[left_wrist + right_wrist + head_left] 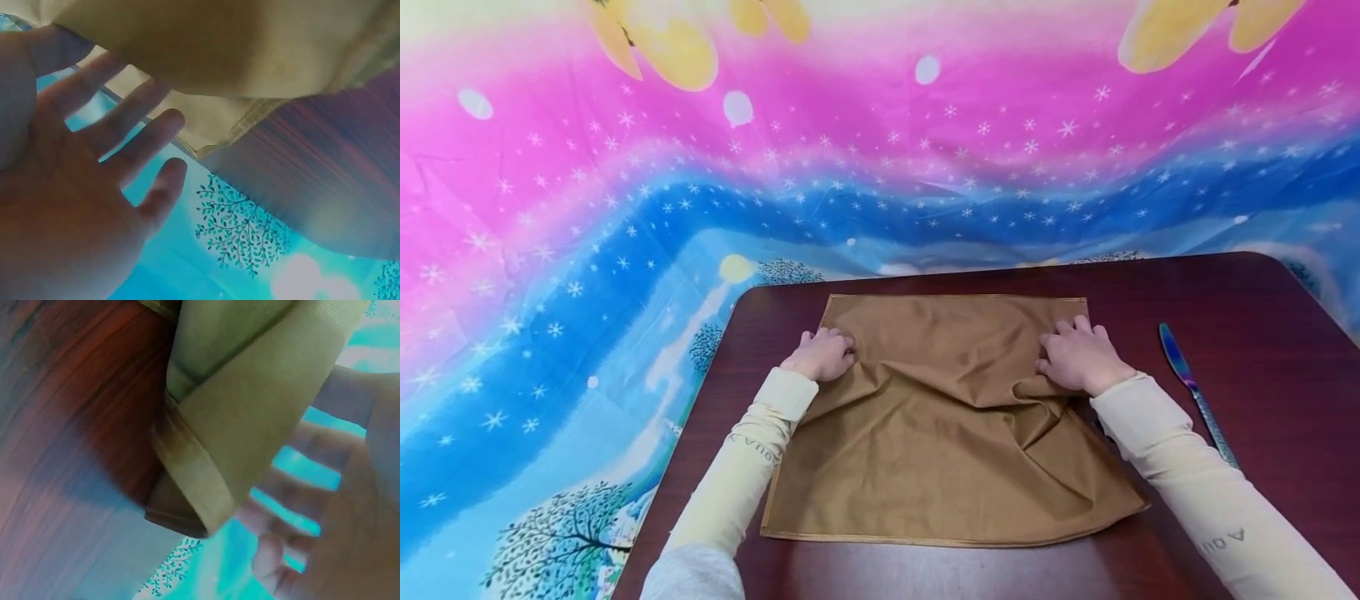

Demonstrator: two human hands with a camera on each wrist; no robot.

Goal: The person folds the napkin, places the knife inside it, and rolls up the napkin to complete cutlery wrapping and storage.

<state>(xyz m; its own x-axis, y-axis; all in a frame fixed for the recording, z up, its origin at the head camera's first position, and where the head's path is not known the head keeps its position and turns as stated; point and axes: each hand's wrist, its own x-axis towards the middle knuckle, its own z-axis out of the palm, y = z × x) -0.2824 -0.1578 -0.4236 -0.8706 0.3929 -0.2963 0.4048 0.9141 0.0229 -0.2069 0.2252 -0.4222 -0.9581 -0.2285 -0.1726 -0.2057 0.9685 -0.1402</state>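
Observation:
A brown hemmed cloth point(940, 467) lies spread over the dark table, with creases running between the two hands. My left hand point(822, 354) pinches its left side; in the left wrist view the thumb and first fingers go behind the cloth point(206, 44), and the other fingers are spread. At the right side, my right hand point(1081, 357) pinches the cloth near bunched folds. The right wrist view shows the cloth's folded hem point(200, 475) raised off the table, hiding the fingertips of the right hand point(337, 500).
A table knife point(1197, 392) with a shiny bluish blade lies right of the cloth, partly behind the right sleeve. The dark red-brown table point(1285, 333) has rounded far corners. Behind it hangs a pink and blue printed backdrop point(850, 125) with snowflakes and trees.

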